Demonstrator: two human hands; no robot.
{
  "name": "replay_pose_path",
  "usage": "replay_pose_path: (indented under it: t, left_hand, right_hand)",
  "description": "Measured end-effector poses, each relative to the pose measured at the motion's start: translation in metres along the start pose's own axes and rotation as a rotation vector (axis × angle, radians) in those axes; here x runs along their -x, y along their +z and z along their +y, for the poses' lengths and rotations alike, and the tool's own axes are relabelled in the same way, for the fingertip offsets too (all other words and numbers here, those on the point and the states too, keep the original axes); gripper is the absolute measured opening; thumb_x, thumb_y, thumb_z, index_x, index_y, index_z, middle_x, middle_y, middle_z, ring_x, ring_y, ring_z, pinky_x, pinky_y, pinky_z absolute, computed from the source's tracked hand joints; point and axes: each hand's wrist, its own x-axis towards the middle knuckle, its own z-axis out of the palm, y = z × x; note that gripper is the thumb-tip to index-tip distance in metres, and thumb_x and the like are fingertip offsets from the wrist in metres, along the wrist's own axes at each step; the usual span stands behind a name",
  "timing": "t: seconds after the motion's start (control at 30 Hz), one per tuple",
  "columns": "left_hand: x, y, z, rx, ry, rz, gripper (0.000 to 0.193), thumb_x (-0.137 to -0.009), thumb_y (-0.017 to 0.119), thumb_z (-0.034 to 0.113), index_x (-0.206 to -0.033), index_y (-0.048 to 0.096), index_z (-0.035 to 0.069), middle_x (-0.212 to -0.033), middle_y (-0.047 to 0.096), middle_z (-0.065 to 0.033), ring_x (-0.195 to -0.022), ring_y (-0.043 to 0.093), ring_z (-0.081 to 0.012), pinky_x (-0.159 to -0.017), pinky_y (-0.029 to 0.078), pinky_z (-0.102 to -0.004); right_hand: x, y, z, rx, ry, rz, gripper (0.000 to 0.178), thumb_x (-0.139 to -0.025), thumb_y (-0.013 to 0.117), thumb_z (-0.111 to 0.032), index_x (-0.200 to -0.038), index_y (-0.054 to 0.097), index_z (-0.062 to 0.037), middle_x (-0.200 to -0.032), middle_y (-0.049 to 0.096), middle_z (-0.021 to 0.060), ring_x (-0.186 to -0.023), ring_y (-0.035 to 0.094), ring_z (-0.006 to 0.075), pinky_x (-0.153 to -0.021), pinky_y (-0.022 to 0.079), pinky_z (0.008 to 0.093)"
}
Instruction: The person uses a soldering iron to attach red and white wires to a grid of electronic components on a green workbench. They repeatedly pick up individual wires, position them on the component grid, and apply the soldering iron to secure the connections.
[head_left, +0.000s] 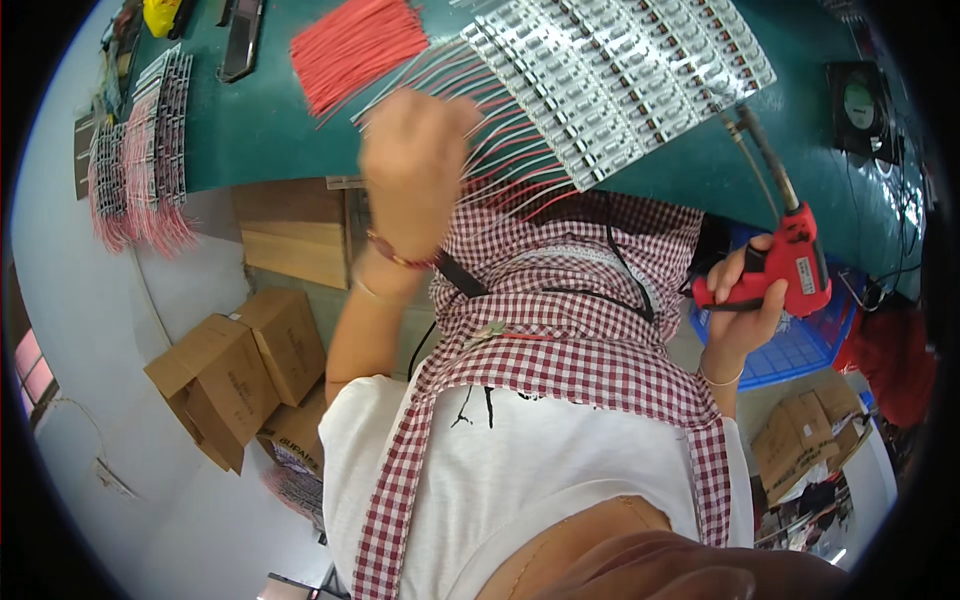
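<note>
Head view: the left hand, curled over wires along the circuit-board panel, is too blurred to tell whether it pinches one; the right hand grips a red soldering gun, tip beside the panel's right corner, at the table's front edge. Many wires look attached already; the loose red bundle suggests more remain, though the panel's far end is cut off.
</note>
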Motion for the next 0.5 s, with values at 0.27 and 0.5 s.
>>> replay_pose_path:
  t: [0.27, 0.5]
  left_hand:
    - [-0.065, 0.004, -0.088, -0.377, 0.122, -0.175, 0.012, -0.073, 0.071, 0.019, -0.080, 0.066, 0.011, -0.080, 0.059, -0.0047, -0.083, 0.057, -0.0250, -0.073, 0.041, -0.0402]
    - [-0.130, 0.061, -0.010, -0.157, 0.330, -0.150, 0.013, -0.078, 0.068, 0.022, -0.085, 0.069, 0.011, -0.084, 0.063, -0.0053, -0.087, 0.059, -0.0259, -0.073, 0.046, -0.0407]
  right_hand:
    - [-0.078, 0.010, -0.010, -0.131, 0.002, 0.000, 0.054, -0.096, 0.046, -0.046, -0.122, 0.048, 0.0017, -0.140, 0.039, 0.0293, -0.133, 0.038, 0.0373, -0.101, 0.043, 0.0493]
    - [-0.065, 0.031, -0.048, -0.119, 0.100, 0.030, 0.049, -0.098, 0.042, -0.047, -0.115, 0.051, -0.0019, -0.136, 0.046, 0.0279, -0.131, 0.042, 0.0357, -0.098, 0.045, 0.0449]
